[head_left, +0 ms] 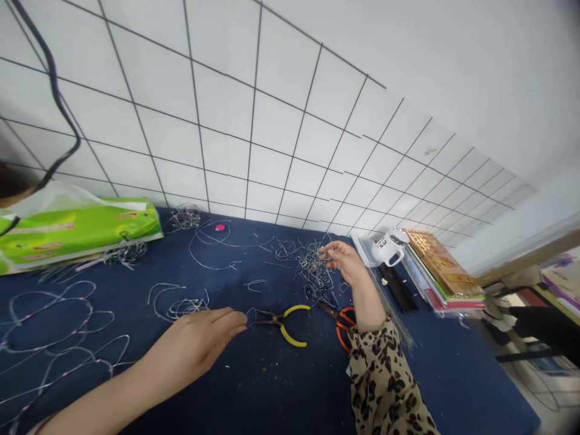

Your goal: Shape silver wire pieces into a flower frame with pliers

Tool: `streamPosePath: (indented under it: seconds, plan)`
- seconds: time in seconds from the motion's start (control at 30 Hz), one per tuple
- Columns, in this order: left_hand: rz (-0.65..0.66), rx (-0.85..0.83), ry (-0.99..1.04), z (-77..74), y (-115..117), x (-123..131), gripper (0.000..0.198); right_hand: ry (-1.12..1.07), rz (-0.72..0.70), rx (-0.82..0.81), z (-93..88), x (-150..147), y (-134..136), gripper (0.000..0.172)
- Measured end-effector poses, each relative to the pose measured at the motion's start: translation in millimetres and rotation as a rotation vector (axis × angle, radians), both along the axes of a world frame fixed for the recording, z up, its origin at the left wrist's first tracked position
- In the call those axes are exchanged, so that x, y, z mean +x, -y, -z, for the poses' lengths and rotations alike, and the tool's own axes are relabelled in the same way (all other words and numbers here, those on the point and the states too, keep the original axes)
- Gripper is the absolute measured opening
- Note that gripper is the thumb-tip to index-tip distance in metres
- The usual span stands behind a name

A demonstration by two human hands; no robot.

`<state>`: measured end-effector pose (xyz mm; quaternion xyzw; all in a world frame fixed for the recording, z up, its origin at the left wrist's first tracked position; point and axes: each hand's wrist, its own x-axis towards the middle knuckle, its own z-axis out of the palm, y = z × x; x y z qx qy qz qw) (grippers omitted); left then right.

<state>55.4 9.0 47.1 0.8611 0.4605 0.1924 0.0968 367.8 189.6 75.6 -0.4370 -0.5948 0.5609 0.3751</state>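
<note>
- Left hand (194, 344) lies open on the desk (272, 393), fingertips just beside the nose of the pliers (281, 321).
- Right hand (345, 261) curls at the wire pile (312, 266), far middle; whether it grips, I cannot tell.
- Its strands seem light, springy and tangling: take one free end.

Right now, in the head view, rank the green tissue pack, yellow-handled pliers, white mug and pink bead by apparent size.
1. green tissue pack, clearly largest.
2. yellow-handled pliers and white mug: close. The pliers are longer but thin, and the mug sits farther off, so they stay unranked.
3. pink bead, smallest.
</note>
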Motion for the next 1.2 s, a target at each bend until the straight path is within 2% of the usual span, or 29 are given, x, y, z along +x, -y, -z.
streamPosePath:
  seconds: [0.1, 0.37, 0.57, 0.73, 0.83, 1.0, 1.2]
  plan:
    - [-0.003, -0.022, 0.000, -0.2, 0.6, 0.1, 0.024, -0.061, 0.033, -0.011, 2.3, 3.1, -2.7, 0.030]
    - [-0.005, -0.043, 0.040, -6.3, 2.2, 1.3, 0.024, 0.026, 0.099, 0.046, 3.5, 2.0, -5.3, 0.032]
    - [0.002, -0.038, 0.053, -2.8, 1.0, 1.2, 0.024, -0.278, 0.036, 0.017, -13.4, -8.7, 5.7, 0.024]
    - [0.007, -0.047, 0.038, -3.5, 1.0, 1.6, 0.024, -0.367, 0.028, -0.021, -4.7, -30.1, 6.6, 0.023]
    - [0.022, -0.045, 0.035, -3.0, 0.6, 1.0, 0.023, -0.265, -0.012, -0.024, 7.9, -45.3, -1.4, 0.029]
    - [0.010, -0.027, 0.025, -6.5, -0.7, 1.6, 0.023, 0.305, -0.017, 0.099, 17.2, -47.6, -31.2, 0.035]
    - [0.023, 0.057, 0.096, -19.0, 0.2, 3.8, 0.023, 0.664, 0.032, 0.113, 21.9, -15.0, -74.0, 0.014]
